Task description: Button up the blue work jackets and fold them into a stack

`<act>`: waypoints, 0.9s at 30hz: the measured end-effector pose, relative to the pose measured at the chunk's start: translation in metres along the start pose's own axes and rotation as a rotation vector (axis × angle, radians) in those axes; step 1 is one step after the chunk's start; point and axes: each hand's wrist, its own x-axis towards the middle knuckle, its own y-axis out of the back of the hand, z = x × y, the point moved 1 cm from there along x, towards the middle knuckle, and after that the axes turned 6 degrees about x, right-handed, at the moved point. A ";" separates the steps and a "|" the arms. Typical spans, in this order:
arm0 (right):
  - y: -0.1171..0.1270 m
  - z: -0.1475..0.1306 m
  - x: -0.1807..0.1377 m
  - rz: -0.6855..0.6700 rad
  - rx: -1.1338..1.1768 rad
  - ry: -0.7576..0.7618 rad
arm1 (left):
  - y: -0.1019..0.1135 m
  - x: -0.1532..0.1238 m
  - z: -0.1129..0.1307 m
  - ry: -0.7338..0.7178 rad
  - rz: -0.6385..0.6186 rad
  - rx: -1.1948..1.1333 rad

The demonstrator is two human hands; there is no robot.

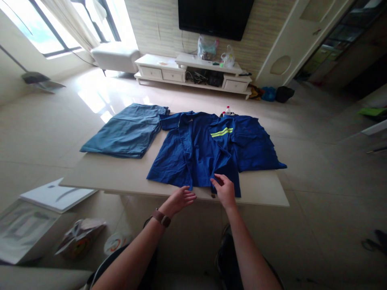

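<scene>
A dark blue short-sleeved work shirt (199,149) lies spread on the low table, its front parted and its hem toward me. My left hand (181,198) is at the hem of the left front panel, fingers stretched out and holding nothing. Beside the right front panel, my right hand (224,189) has thumb and fingers curved with a gap between them; whether the fingertips touch the cloth is hard to see. Right of the shirt is a stack of dark blue garments (252,145), with a yellow-striped sleeve (222,132) at its left. Folded grey-blue garments (127,131) lie at the left.
The pale tabletop (121,173) has a bottle (227,110) at its far edge. Left of my legs are a white box (57,195), a plastic bag (80,237) and a round tub (116,243). A TV cabinet (157,66) stands beyond, with a dustpan (36,78) far left.
</scene>
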 end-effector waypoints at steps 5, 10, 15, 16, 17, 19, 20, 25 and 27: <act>-0.004 -0.003 0.001 -0.084 -0.007 0.057 | -0.012 0.012 0.002 0.028 0.020 -0.288; -0.002 -0.002 0.000 -0.134 0.041 -0.049 | -0.019 0.015 0.009 -0.037 0.119 -0.455; 0.001 -0.008 -0.001 -0.108 0.106 -0.126 | -0.023 0.019 0.006 -0.152 0.273 -0.462; 0.001 -0.010 -0.002 -0.095 0.103 -0.120 | -0.025 0.020 0.005 -0.187 0.299 -0.459; 0.002 -0.011 -0.002 -0.082 0.096 -0.113 | -0.026 0.020 0.004 -0.222 0.318 -0.453; 0.003 -0.014 -0.003 -0.069 0.074 -0.097 | -0.028 0.019 0.003 -0.289 0.333 -0.424; 0.003 -0.016 -0.004 -0.071 0.064 -0.089 | -0.028 0.018 0.004 -0.321 0.333 -0.405; 0.001 -0.019 -0.006 -0.081 0.027 -0.056 | -0.025 0.004 0.010 -0.632 0.305 -0.101; -0.001 -0.019 -0.007 -0.086 0.023 -0.050 | -0.024 -0.001 0.011 -0.783 0.274 0.124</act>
